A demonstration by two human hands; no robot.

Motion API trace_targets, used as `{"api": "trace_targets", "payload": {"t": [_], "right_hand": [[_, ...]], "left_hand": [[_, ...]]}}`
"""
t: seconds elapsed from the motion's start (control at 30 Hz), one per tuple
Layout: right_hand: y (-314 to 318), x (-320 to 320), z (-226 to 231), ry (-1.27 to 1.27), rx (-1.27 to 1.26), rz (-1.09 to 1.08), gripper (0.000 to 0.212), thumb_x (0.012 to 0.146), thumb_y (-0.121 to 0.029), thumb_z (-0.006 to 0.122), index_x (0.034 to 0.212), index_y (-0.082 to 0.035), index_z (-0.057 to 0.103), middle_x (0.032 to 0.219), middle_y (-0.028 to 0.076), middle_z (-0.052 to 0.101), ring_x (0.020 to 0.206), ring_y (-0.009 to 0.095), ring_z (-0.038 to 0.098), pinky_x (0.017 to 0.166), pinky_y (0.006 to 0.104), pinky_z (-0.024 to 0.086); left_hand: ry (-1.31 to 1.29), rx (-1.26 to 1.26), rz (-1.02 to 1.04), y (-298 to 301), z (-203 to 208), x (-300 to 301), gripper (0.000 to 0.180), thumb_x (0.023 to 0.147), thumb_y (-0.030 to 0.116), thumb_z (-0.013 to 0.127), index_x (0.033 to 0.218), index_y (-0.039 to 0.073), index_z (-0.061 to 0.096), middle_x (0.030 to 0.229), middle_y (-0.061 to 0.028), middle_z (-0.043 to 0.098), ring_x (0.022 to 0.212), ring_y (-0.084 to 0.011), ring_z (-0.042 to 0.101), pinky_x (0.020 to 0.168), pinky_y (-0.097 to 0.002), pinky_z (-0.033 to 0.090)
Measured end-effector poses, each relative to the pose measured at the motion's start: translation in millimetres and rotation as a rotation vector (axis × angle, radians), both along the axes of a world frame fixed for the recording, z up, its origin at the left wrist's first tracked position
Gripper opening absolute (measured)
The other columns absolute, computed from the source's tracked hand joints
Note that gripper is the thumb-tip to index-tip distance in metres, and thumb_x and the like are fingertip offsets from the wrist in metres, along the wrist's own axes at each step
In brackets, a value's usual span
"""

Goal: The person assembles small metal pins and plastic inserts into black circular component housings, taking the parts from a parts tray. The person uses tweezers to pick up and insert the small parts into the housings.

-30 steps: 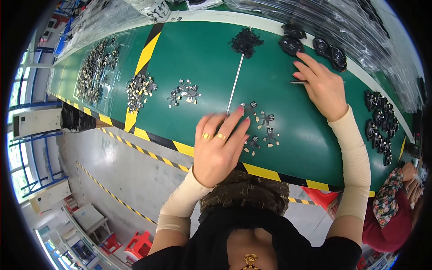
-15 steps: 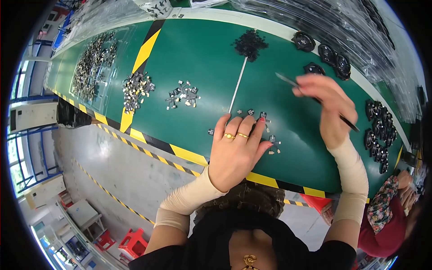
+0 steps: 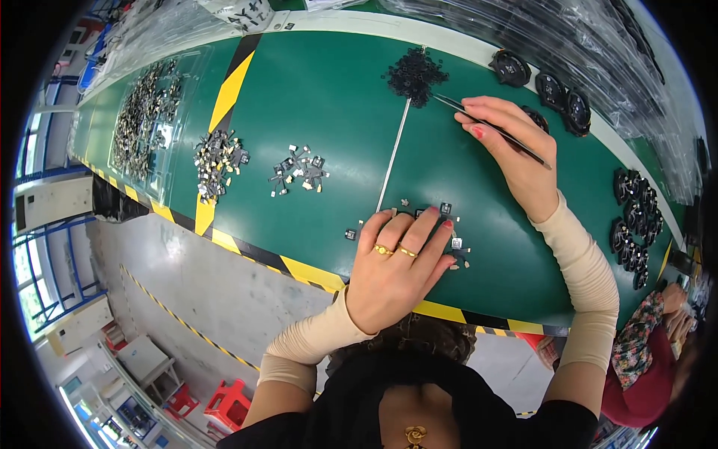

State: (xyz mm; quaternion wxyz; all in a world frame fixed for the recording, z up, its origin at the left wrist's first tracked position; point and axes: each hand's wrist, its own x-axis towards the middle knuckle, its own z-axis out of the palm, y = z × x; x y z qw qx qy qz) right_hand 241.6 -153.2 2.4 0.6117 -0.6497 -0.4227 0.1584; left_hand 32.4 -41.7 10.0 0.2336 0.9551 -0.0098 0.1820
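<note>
My right hand point(image 3: 520, 153) pinches dark pointed tweezers point(image 3: 499, 132) between thumb and fingers. Their tip reaches the right edge of a pile of tiny black parts point(image 3: 413, 75); whether anything sits between the points is too small to tell. Lying low on the green table, my left hand point(image 3: 393, 266) has its fingers stretched forward. Around its fingertips are small black-and-silver components, among them a square one point(image 3: 446, 209), another at the left point(image 3: 350, 234) and a cluster beside the thumb point(image 3: 458, 251). The fingers hide part of what lies beneath them.
Two heaps of similar components, a larger point(image 3: 217, 165) and a smaller point(image 3: 299, 170), lie to the left, beyond them a loaded clear tray point(image 3: 183, 142). A thin white strip point(image 3: 395, 153) crosses the table. Black rounded housings point(image 3: 511, 69) line the far right. A co-worker's sleeve point(image 3: 636, 340) shows at right.
My right hand has moved left, bringing the tweezers' tip to the black pile. The left hand stays almost in place over the components. The whole view has shifted slightly.
</note>
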Motion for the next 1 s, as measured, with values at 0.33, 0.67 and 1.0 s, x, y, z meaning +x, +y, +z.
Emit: {"api": "trace_targets", "payload": {"t": [0.33,0.67,1.0], "right_hand": [[-17,-10,6,-0.252,-0.073,0.025,0.024,0.093,0.01,0.055,0.115,0.006,0.066,0.12,0.018,0.063,0.105,0.026,0.067,0.089,0.0326,0.056],[5,2,-7,-0.063,-0.002,0.004,0.024,0.094,0.008,0.056,0.116,0.008,0.065,0.122,0.018,0.062,0.107,0.027,0.067,0.092,0.0323,0.055],[-41,-30,9,-0.075,-0.18,0.051,0.024,0.09,0.012,0.056,0.113,0.008,0.064,0.122,0.021,0.06,0.106,0.029,0.067,0.09,0.0337,0.056]], "left_hand": [[0.007,0.069,-0.019,-4,-3,-4,0.041,0.076,0.015,0.076,0.114,0.004,0.067,0.122,-0.0074,0.06,0.106,-0.0259,0.052,0.096,-0.0472,0.042],[0.01,0.047,-0.024,-6,-3,-3,0.04,0.076,0.013,0.076,0.114,0.004,0.068,0.119,-0.0075,0.06,0.105,-0.0256,0.053,0.098,-0.048,0.042],[0.028,0.033,-0.029,-3,-4,-6,0.041,0.075,0.014,0.077,0.114,0.003,0.068,0.12,-0.0086,0.059,0.106,-0.0256,0.053,0.099,-0.049,0.042]]}}
